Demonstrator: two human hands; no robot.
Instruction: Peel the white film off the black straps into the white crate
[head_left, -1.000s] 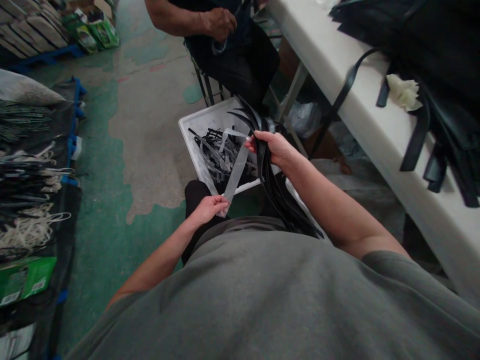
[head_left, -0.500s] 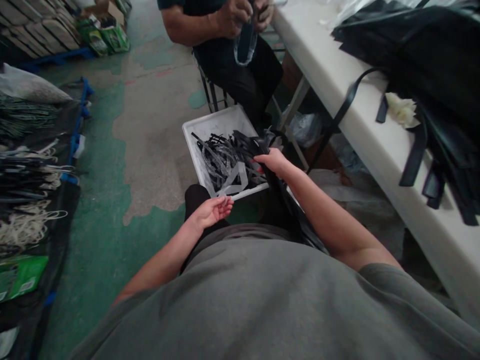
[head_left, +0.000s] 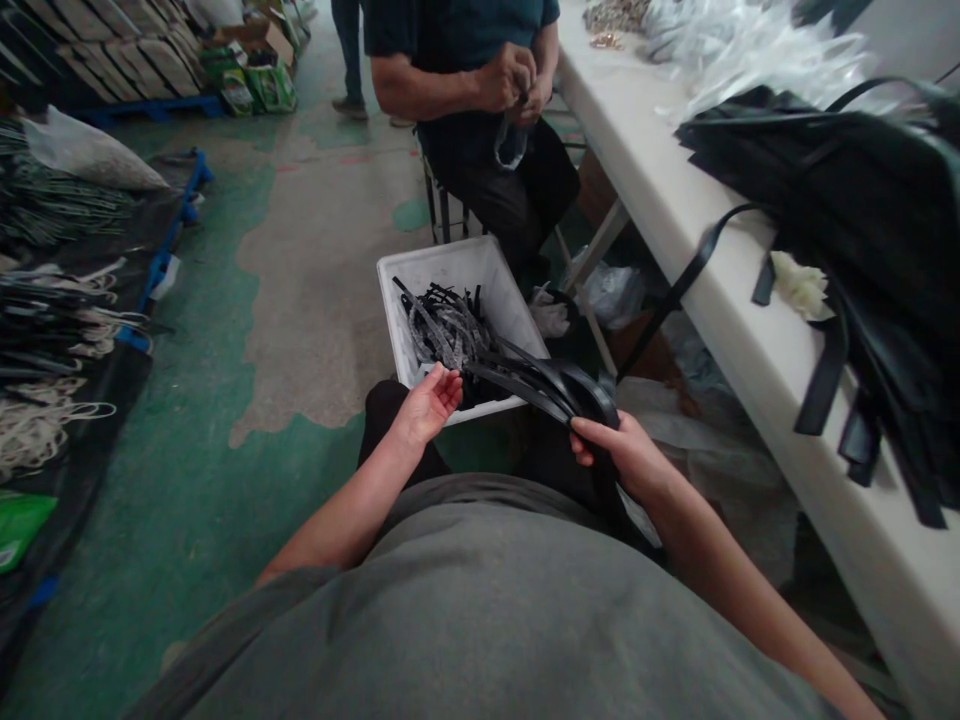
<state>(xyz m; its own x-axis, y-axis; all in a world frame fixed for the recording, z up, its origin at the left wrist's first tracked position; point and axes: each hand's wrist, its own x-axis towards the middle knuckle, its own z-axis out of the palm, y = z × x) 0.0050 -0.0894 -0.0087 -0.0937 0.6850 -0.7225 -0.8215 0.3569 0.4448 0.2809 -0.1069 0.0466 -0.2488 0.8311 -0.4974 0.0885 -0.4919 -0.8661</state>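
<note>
My right hand [head_left: 619,450] is closed round a bundle of black straps [head_left: 551,383], which stretches leftward over the near right rim of a white bin [head_left: 517,305]. Inside the bin lies a tangle of black and clear-wrapped strips [head_left: 442,325]. My left hand [head_left: 429,403] is at the bin's near left corner, palm up with fingers curled; whether anything small is between its fingertips cannot be made out. Part of the black bundle hangs down below my right hand by my lap.
A seated person [head_left: 469,80] handles a clear-edged item beyond the bin. On the right, a long white table [head_left: 720,300] bears black bags [head_left: 840,190] and clear plastic. Pallets [head_left: 161,270] with bundled cords line the left. Another person's legs [head_left: 348,55] show at the back.
My right hand has moved right and nearer my body, drawing the black straps along. The clear strip at my left hand no longer shows there. The view has shifted, and a standing person's legs appear.
</note>
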